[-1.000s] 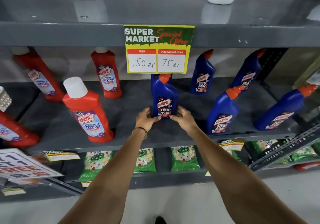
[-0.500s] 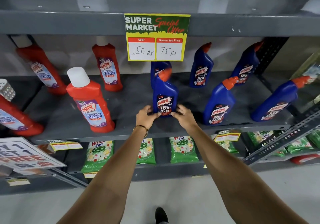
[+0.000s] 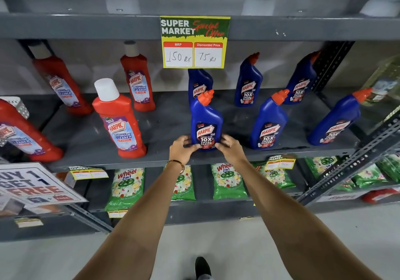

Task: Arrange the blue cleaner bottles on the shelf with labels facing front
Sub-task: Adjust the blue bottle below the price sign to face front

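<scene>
Front blue bottle [image 3: 206, 123]: upright on middle shelf [image 3: 86, 136], label forward | left hand [image 3: 181, 149] and right hand [image 3: 230, 148]: closed on its base from either side (equally near) | long axis: vertical, directly ahead of both hands.

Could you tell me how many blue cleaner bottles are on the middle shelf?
6: three in front, three behind. None seems hidden.

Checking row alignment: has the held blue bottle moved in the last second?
Yes: the held bottle came forward, toward the shelf edge, away from the rear bottle.
</scene>
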Action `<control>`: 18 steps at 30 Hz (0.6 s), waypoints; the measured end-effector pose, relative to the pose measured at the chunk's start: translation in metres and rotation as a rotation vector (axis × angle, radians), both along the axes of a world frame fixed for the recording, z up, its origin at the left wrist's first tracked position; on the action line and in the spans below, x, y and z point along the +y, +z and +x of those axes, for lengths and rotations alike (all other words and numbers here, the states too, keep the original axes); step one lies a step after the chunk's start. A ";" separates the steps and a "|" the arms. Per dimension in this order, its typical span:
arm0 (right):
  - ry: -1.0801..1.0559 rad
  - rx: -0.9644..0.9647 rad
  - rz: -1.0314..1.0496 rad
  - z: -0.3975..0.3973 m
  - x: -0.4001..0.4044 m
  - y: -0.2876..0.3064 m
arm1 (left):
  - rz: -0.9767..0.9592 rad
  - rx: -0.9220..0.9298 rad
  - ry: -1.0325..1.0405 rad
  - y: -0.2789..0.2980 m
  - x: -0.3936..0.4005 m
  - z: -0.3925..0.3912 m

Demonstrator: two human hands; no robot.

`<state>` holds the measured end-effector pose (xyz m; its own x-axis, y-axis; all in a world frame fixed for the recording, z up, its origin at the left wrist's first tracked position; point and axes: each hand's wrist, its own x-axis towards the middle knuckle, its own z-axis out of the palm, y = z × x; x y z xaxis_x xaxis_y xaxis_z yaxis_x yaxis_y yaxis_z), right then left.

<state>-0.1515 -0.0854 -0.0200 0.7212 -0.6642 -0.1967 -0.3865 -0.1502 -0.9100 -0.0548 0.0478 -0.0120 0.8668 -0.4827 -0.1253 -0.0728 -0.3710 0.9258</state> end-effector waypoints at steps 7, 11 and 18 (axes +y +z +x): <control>0.004 -0.006 0.024 -0.004 0.003 0.001 | 0.005 0.001 0.005 0.001 0.003 -0.005; 0.012 -0.013 0.025 -0.006 0.004 0.002 | 0.004 0.004 0.011 0.000 0.004 -0.006; 0.031 -0.013 0.021 -0.007 0.004 0.005 | 0.020 0.011 0.025 0.001 0.003 -0.008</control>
<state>-0.1582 -0.0818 -0.0149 0.7441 -0.6370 -0.2014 -0.3705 -0.1426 -0.9178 -0.0630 0.0512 -0.0107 0.8771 -0.4579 -0.1448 -0.0527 -0.3914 0.9187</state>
